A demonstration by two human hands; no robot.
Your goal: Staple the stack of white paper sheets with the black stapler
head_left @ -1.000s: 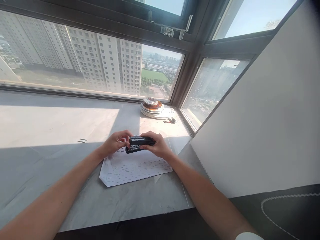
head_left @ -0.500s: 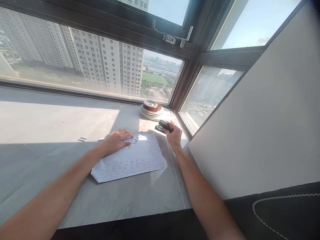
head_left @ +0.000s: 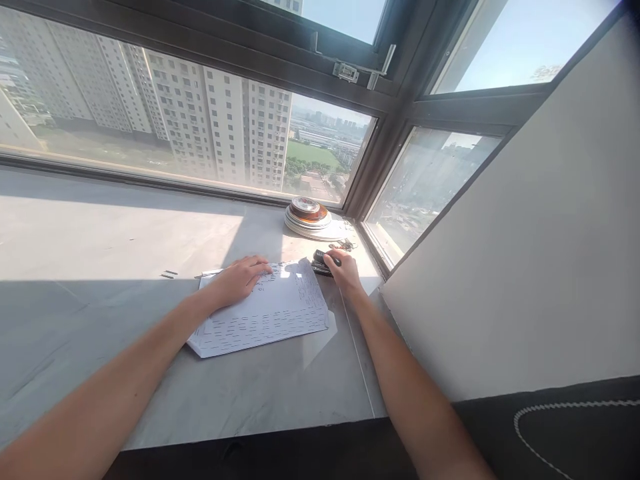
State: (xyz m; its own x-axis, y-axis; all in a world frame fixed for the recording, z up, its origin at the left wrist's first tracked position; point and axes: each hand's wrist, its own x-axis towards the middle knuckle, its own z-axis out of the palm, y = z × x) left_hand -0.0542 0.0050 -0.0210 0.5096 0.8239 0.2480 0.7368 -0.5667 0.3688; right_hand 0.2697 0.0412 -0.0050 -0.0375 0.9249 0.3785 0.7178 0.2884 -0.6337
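A stack of printed white papers (head_left: pixel 270 313) lies on the grey stone sill (head_left: pixel 100 253). My left hand (head_left: pixel 240 277) rests flat on the upper left part of the papers, fingers stretched out. Just right of the papers a black stapler (head_left: pixel 321 263) sits on the sill. My right hand (head_left: pixel 343 270) is curled over the stapler, gripping it from above; most of the stapler is hidden under the fingers.
A stack of plates (head_left: pixel 310 219) with a patterned top one stands in the window corner, a small dark item (head_left: pixel 343 245) beside it. Two loose staples (head_left: pixel 168 273) lie left of the papers. A white wall (head_left: pixel 525 233) closes the right side.
The stapler left the papers: my right hand carried it right, lifted, then lowered it onto the sill beside the papers. My left hand let go of it and flattened onto the papers.
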